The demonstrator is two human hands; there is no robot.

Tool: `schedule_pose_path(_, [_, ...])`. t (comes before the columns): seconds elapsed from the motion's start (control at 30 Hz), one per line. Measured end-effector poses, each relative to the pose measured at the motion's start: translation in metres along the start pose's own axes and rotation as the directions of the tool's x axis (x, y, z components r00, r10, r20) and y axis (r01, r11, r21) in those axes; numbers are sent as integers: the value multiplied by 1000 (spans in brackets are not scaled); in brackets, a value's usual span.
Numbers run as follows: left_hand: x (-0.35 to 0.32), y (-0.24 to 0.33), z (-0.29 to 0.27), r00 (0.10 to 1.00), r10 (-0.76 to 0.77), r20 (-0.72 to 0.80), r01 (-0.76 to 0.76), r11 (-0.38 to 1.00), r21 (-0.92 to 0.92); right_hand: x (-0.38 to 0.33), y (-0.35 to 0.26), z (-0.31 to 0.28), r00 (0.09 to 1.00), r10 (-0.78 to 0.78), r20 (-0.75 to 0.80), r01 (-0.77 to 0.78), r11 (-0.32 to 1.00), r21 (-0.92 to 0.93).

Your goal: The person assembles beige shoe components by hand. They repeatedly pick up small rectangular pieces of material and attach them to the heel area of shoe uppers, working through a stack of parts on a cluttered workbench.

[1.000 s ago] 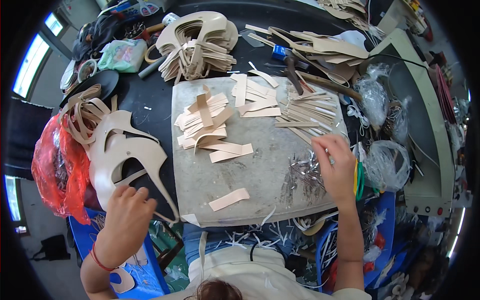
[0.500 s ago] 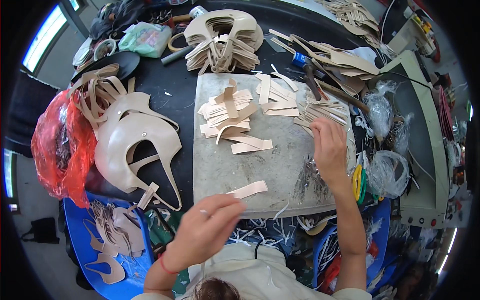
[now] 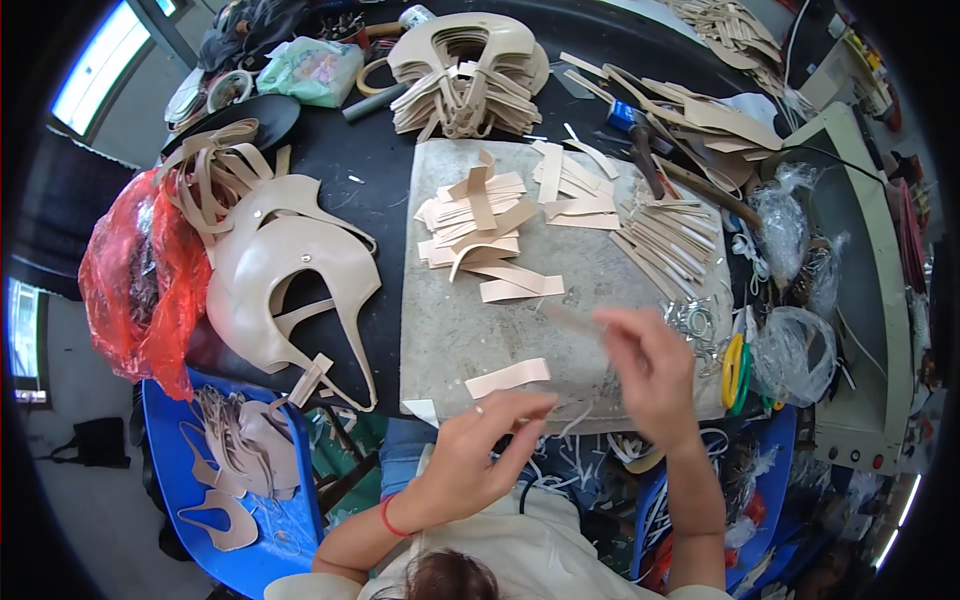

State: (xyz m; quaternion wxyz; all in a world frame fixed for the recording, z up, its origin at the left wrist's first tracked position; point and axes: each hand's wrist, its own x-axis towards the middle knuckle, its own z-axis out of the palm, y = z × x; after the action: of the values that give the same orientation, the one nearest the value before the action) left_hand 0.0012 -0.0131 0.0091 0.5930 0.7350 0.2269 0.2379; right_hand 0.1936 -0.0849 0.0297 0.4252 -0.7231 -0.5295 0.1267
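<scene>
A: Workbench status: grey slab (image 3: 600, 330) on a black bench, cluttered on all sides. Report the grip.

B: Right hand (image 3: 650, 375) is raised over the slab's near edge, motion-blurred. A thin tan strip (image 3: 572, 318) appears pinched at its fingertips; how tightly the fingers close cannot be told. Left hand (image 3: 480, 450) is loosely open, fingers extended, holding nothing.

A: Nearest items?

B: A loose strip (image 3: 508, 377) lies flat just beyond the left fingertips, not touched. Metal rings (image 3: 690, 322) sit just right of the right hand. Farther up the slab: a pile of strips (image 3: 480, 225). Well left of the grip: large cut panels (image 3: 290, 280) and a red bag (image 3: 140, 270).

A: Handling advice?

B: Judged from this layout: pinch the strip near its end, keep it flat, and support the free end with the left hand so it cannot twist or curl.
</scene>
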Motion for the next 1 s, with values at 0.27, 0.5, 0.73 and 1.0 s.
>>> schedule_pose_path(0.27, [7, -11, 11, 960, -259, -109, 201, 903, -380, -29, -26, 20, 998, -24, 57, 14, 986, 164])
schedule_pose_path(0.5, [4, -7, 5, 984, -102, -149, 74, 981, -181, -22, -27, 19, 941, -317, 117, 327, 942, -73])
schedule_pose_path(0.73, [-5, 1, 12, 973, -83, -214, 103, 991, 84, -36, -25, 29, 927, -357, 111, 366, 927, -76])
schedule_pose_path(1.0, [-11, -8, 21, 947, -219, -237, 160, 957, -243, -54, -16, 42, 982, 159, 106, -190, 883, 430])
